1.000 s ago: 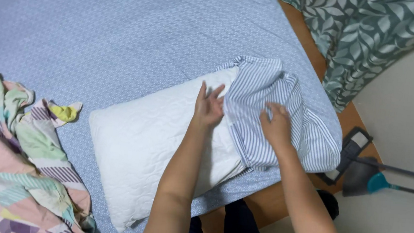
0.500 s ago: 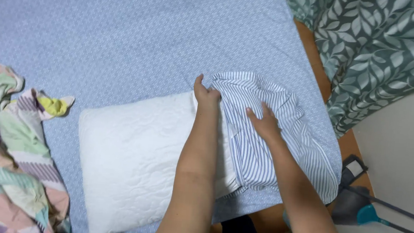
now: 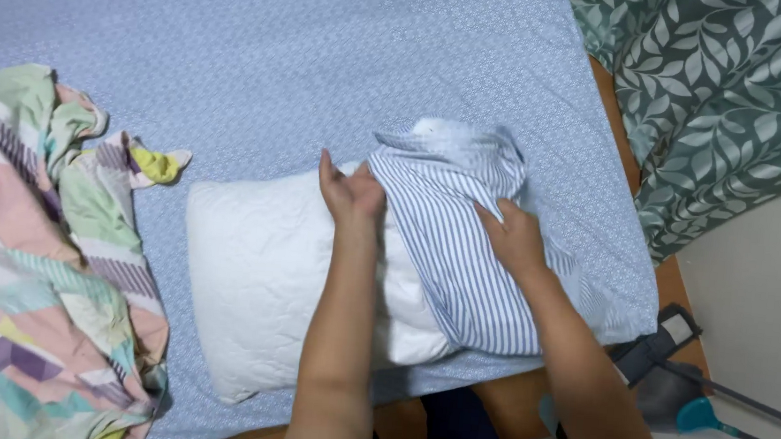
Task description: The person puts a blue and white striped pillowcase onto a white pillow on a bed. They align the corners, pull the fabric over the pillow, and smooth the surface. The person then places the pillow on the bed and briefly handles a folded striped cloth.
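A white quilted pillow [image 3: 259, 269] lies on a bed covered by a light blue patterned sheet [image 3: 265, 39]. A blue-and-white striped pillowcase [image 3: 459, 244] covers the pillow's right end. My left hand [image 3: 350, 192] grips the pillowcase's open edge at the pillow's top. My right hand [image 3: 513, 238] rests on the striped cloth, fingers curled into its folds.
A crumpled pastel patchwork blanket [image 3: 25, 253] lies at the left of the bed. A dark green leaf-print cloth [image 3: 731, 89] hangs at the upper right. A crutch with a teal handle [image 3: 694, 406] lies on the floor by the wooden bed frame [image 3: 685, 302].
The striped pillowcase has been drawn further over the pillow's right end. Both hands shifted with it, and the camera moved closer and a little right.
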